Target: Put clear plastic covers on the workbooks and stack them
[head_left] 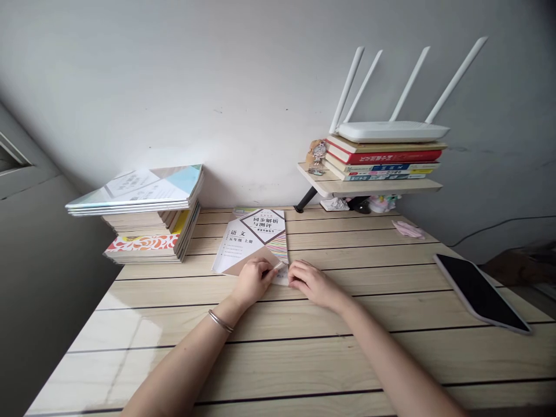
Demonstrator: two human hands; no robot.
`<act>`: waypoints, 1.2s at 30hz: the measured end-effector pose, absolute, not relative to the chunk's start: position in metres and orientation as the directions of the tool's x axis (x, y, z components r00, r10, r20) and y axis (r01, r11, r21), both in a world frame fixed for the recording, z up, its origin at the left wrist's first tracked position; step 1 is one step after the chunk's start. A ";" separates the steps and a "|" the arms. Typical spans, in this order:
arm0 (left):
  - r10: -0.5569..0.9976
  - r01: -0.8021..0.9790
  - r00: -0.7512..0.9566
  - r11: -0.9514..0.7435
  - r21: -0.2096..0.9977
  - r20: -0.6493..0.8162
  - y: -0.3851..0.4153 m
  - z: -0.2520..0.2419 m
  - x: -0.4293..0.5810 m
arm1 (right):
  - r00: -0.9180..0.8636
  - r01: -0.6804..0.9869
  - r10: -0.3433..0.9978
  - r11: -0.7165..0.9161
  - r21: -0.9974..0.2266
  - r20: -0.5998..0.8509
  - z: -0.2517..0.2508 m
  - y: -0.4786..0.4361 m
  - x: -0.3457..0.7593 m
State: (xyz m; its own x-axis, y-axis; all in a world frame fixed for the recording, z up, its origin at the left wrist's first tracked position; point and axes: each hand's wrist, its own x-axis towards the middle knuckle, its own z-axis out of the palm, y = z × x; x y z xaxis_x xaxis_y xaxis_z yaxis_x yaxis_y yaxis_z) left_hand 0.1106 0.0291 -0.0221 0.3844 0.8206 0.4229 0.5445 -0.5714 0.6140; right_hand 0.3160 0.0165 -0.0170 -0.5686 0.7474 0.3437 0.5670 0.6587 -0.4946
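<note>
A workbook (256,237) with a white, brown and striped cover lies flat on the wooden table, Chinese print facing up. My left hand (254,284), with a silver bracelet at its wrist, pinches the lower right corner of the cover and lifts it a little. Just to the right, my right hand (310,282) has its fingers curled together at the same corner, touching the page edge. Whether it grips the page itself is partly hidden by its own fingers.
To the left stands a tall stack of books (147,214). A small raised shelf (347,186) at the back right bears books and a white router (391,132). A tablet (480,292) lies at the right edge, near a pink cloth (408,229).
</note>
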 end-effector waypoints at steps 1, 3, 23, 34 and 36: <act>0.821 0.545 0.386 -0.571 0.613 0.422 0.029 -0.022 0.111 | -0.559 0.566 0.755 0.649 -0.508 0.342 -0.016 0.016 0.317; 0.821 0.544 0.387 -0.570 0.616 0.419 0.029 -0.022 0.111 | -0.537 0.567 0.771 0.630 -0.531 0.342 -0.015 0.016 0.319; 0.815 0.539 0.415 -0.578 0.613 0.403 0.028 -0.020 0.112 | -0.386 0.549 0.750 0.655 -0.519 0.537 -0.016 0.022 0.306; 0.865 0.502 0.382 -0.489 0.713 0.325 0.031 -0.017 0.109 | -0.259 0.605 0.697 0.657 -0.450 0.668 -0.015 0.020 0.300; 0.877 0.482 0.372 -0.462 0.744 0.304 0.032 -0.016 0.109 | -0.273 0.604 0.684 0.669 -0.433 0.676 -0.016 0.020 0.298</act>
